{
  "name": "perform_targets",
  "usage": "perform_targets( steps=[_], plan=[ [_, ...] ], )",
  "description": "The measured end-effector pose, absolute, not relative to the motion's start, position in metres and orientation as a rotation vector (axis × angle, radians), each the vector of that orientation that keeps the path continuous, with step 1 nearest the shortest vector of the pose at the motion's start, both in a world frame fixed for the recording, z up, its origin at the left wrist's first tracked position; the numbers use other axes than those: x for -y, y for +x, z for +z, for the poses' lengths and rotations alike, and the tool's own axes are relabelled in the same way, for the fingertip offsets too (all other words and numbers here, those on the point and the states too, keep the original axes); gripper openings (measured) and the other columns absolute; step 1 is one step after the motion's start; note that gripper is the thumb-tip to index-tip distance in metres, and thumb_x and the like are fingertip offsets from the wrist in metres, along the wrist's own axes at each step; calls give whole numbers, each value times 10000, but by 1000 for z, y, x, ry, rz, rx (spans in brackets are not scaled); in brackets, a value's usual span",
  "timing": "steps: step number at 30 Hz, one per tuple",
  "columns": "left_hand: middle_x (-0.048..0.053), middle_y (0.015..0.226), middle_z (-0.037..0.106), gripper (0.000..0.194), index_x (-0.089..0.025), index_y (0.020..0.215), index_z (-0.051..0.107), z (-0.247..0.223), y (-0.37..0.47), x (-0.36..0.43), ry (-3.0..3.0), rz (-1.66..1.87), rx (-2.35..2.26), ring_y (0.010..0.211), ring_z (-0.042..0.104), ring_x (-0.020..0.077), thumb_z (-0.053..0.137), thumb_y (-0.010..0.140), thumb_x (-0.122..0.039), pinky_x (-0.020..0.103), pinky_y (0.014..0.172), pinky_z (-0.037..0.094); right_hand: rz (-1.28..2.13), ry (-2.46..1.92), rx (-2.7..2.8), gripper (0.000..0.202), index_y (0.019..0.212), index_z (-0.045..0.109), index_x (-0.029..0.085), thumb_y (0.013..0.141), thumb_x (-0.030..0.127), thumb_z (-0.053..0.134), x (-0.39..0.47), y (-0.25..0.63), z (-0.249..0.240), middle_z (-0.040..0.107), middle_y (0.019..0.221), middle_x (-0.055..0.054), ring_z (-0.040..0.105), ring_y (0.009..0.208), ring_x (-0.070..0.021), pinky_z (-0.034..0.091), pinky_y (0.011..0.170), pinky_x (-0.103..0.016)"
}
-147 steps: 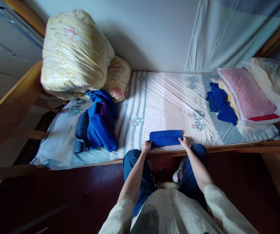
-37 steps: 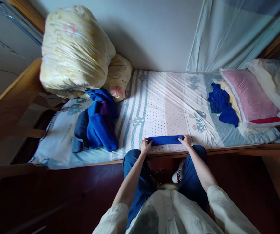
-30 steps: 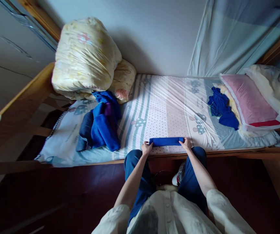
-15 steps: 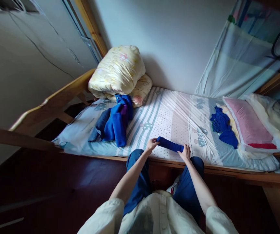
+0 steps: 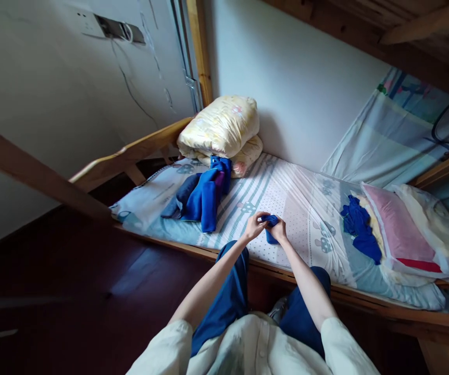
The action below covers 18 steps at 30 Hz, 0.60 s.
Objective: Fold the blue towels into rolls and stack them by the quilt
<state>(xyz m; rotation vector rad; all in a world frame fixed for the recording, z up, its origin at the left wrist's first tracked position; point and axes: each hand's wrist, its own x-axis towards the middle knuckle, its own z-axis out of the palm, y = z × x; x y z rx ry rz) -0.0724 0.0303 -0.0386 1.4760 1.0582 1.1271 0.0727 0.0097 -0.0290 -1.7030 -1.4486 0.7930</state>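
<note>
While the left hand (image 5: 254,227) and right hand (image 5: 278,229) pinch it with curled, nearly closed fingers, a narrow blue cloth (image 5: 271,237), folded in layers with a length extending below, is over the bed (image 5: 290,203) near its front edge, and translucent wrapping (image 5: 448,260) encloses pink bedding (image 5: 402,224).

The shirt (image 5: 246,338) was a loose off-white button-up with a buttoned placket (image 5: 262,344) down the middle and a murky grey-green patch (image 5: 229,358), print or shadow, couldn't tell. Roomy elbow-length sleeves (image 5: 164,350) left the forearms (image 5: 209,279), left hand (image 5: 254,227) and right hand (image 5: 279,230) bare. Trousers (image 5: 230,299) were solid blue, kinda baggy, and one greyish shoe (image 5: 278,310) peeked out, mostly hidden.
</note>
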Motion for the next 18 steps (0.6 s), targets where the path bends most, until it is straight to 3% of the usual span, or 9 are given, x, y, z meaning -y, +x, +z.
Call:
perform_targets(
  steps=[4, 8, 12, 18],
  plan=[
    [150, 1372, 644, 564, -187, 1290, 625, -54, -118, -32, 1289, 1305, -1023, 1277, 611, 277, 767, 753, -286, 467, 1071, 522, 793, -1639, 1400, 304, 861, 725, 205, 633, 395, 789, -28, 29, -13, 789, 866, -38, 718, 845, -254, 585, 816, -356],
    [170, 1390, 630, 731, -193, 1326, 578, -84, -159, -30, 1216, 1265, -1202, 1324, 581, 312, 843, 650, -274, 512, 1095, 483, 822, -1541, 1401, 333, 802, 736, 172, 632, 444, 827, -50, -19, -2, 795, 871, -90, 728, 847, -272, 592, 859, -413],
    [134, 1280, 692, 698, -182, 1243, 601, -102, -177, -41, 1194, 1236, -1468, 1221, 642, 314, 854, 598, -260, 478, 1043, 513, 899, -1482, 1392, 359, 772, 749, 174, 620, 483, 850, -77, -63, 2, 794, 840, -79, 736, 814, -262, 615, 818, -390],
    [50, 887, 735, 422, -169, 986, 629, -98, -183, -95, 1186, 1248, -1624, 939, 706, 294, 798, 609, -255, 361, 810, 561, 935, -1434, 1347, 417, 788, 764, 173, 566, 507, 878, -126, -101, 2, 791, 840, -73, 740, 819, -266, 621, 800, -386]
  ],
)
